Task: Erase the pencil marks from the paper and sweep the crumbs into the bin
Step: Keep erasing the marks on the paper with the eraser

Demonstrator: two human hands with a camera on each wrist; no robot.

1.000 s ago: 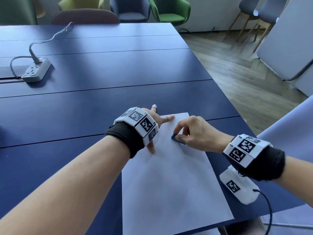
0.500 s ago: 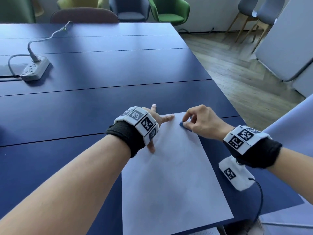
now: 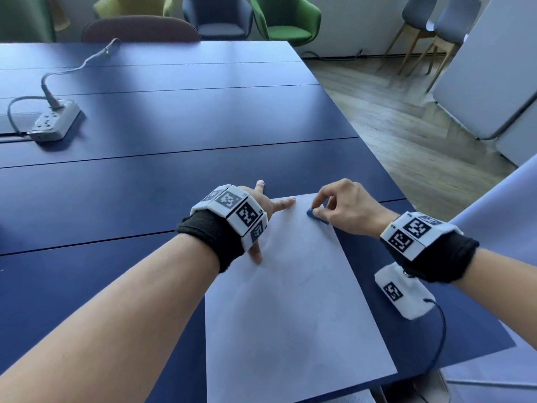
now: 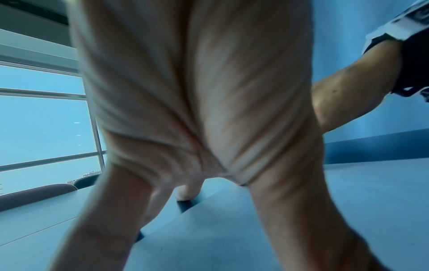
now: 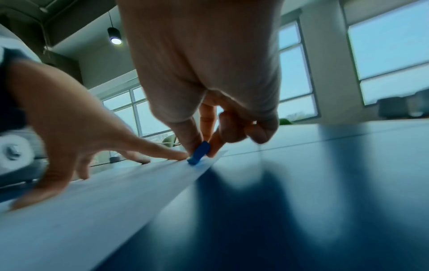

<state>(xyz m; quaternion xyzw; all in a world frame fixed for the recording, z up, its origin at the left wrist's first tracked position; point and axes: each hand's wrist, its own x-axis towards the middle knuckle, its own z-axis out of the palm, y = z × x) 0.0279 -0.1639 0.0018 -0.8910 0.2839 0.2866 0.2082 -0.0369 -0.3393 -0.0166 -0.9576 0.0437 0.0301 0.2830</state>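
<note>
A white sheet of paper [image 3: 290, 309] lies on the dark blue table [image 3: 145, 181] at its near right corner. My left hand [image 3: 263, 212] presses the sheet's top left part with spread, straight fingers [image 4: 188, 190]. My right hand [image 3: 334, 206] pinches a small blue eraser [image 3: 313, 214] between thumb and fingers, its tip down on the paper near the top right corner. From the right wrist, the eraser [image 5: 199, 152] touches the sheet [image 5: 92, 201] close to my left index fingertip. Faint grey marks show mid-sheet. No bin is in view.
A white power strip [image 3: 55, 120] with its cable lies at the table's far left. Chairs [image 3: 286, 20] stand beyond the far edge. The table's right edge runs just past the paper, over wooden floor [image 3: 406, 135]. A white sensor box [image 3: 402, 292] hangs under my right wrist.
My right hand has slid the eraser up the sheet, from its upper middle to near the top right corner. My left hand has stayed pressed in place.
</note>
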